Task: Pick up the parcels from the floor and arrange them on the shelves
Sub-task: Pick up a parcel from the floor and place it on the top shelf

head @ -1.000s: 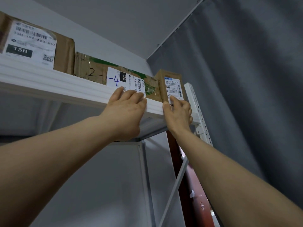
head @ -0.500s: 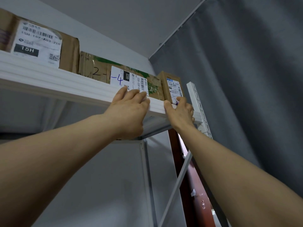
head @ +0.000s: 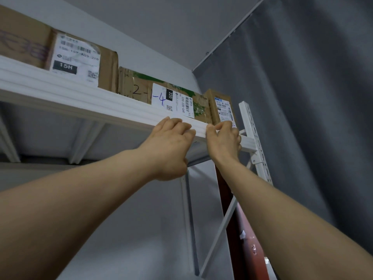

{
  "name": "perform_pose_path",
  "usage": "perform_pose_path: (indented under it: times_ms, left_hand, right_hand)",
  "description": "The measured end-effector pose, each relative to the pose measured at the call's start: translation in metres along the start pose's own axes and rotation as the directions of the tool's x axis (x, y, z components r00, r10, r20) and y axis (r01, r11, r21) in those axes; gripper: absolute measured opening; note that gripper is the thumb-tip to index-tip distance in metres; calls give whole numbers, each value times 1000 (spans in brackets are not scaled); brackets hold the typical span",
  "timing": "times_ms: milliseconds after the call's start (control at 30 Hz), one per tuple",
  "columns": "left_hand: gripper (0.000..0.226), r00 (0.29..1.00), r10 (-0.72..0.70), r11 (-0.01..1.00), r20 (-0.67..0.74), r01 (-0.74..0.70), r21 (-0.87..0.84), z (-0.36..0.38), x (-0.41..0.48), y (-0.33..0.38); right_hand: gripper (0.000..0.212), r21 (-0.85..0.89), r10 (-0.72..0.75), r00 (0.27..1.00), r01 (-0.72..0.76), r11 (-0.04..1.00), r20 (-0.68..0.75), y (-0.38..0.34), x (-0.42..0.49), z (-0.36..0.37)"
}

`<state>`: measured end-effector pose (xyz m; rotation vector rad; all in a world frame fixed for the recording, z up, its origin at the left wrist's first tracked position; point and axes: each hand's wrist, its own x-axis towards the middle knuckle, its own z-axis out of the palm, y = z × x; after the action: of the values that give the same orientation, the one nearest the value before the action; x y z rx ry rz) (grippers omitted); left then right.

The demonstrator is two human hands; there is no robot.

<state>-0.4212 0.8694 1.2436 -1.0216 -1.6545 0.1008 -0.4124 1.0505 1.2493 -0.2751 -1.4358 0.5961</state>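
Both arms up at the top shelf. Left hand: fingers curled over the white shelf rail, thumb on its front face, just below the middle parcel marked "2-1-4". Right hand: fingers bent at the rail's right end, tips touching the bottom edge of the small parcel; can't tell if it grips it. Three parcels sit in a row on the shelf, the large parcel with the "15H" label leftmost. White slotted post is just right of the small parcel, grey curtain behind.
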Motion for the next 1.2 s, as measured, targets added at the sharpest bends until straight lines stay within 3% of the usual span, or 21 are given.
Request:
perform_pose_path:
  times_ms: [200, 533, 667, 767, 867, 1000, 1200]
  left_hand:
    - [62, 996, -35, 999, -81, 35, -2, -29, -31, -15]
    - [30, 987, -24, 999, -161, 28, 21, -107, -119, -58]
    - [14, 976, -92, 994, -199, 77, -81, -138, -169, -71]
    - [15, 963, -157, 986, -218, 139, -96, -146, -210, -74]
    - [19, 954, -248, 963, -171, 223, -153, -149, -257, -67]
    - [26, 925, -380, 891, -22, 359, -277, -158, -338, -49]
    - [20, 760, -620, 673, 195, 643, -366, -196, -500, -23]
  right_hand:
    - [28, 121, -159, 984, 168, 978, -79, -46, -41, 5]
    - [35, 155, -163, 986, 163, 974, -15, -139, -126, -11]
    - [37, 163, -189, 982, 189, 968, -18, -176, -172, -28]
    - [37, 228, -200, 979, 188, 955, 32, -194, -214, -36]
    - [35, 314, -151, 982, 108, 943, 115, -208, -270, -41]
    - [31, 435, -4, 965, -114, 893, 262, -226, -357, -50]
    - [37, 527, 69, 865, -364, 768, 497, -253, -501, -77]
